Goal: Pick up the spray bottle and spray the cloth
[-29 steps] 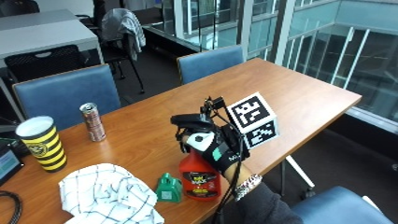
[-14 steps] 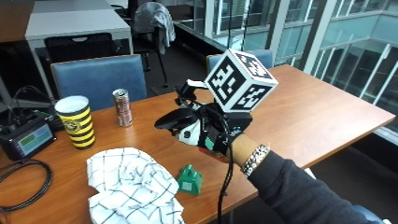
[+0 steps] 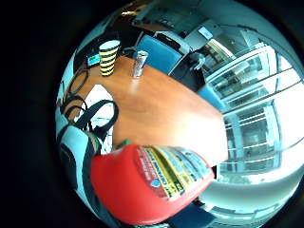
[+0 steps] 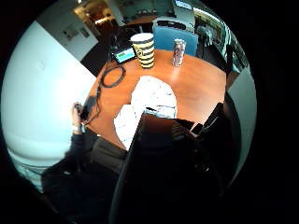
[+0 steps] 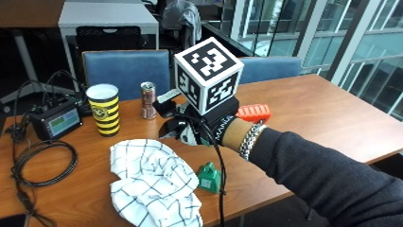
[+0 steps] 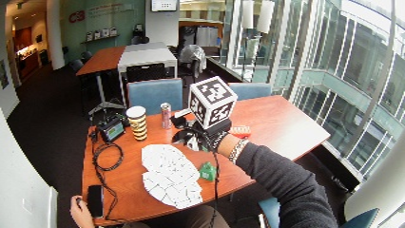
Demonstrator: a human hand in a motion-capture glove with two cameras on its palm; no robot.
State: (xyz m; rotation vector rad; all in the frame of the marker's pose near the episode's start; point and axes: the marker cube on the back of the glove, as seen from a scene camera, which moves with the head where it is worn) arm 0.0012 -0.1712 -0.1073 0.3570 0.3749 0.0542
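My gloved right hand (image 5: 195,130) grips the red spray bottle (image 5: 254,112) and holds it above the table, tipped on its side. Its red body sticks out toward the window side and its spray head (image 5: 167,103) points toward the cup side. The bottle's labelled red body (image 3: 156,183) fills much of the little finger side palm view. The white checked cloth (image 5: 154,175) lies crumpled on the table (image 5: 315,113) just below and in front of the hand, near the front edge. The thumb side palm view looks down on the cloth (image 4: 149,100). In the wide outside view the hand (image 6: 193,137) hovers beyond the cloth (image 6: 168,173).
A small green piece (image 5: 208,177) stands beside the cloth. A yellow and black striped cup (image 5: 105,109), a slim can (image 5: 148,100), a black device with a screen (image 5: 56,120) and coiled cables (image 5: 41,161) sit at the back left. Blue chairs (image 5: 126,68) line the far side.
The bottle stood upright on the table beside the green piece; the hand has lifted it and tipped it sideways above the cloth's far edge. The outside camera has moved too.
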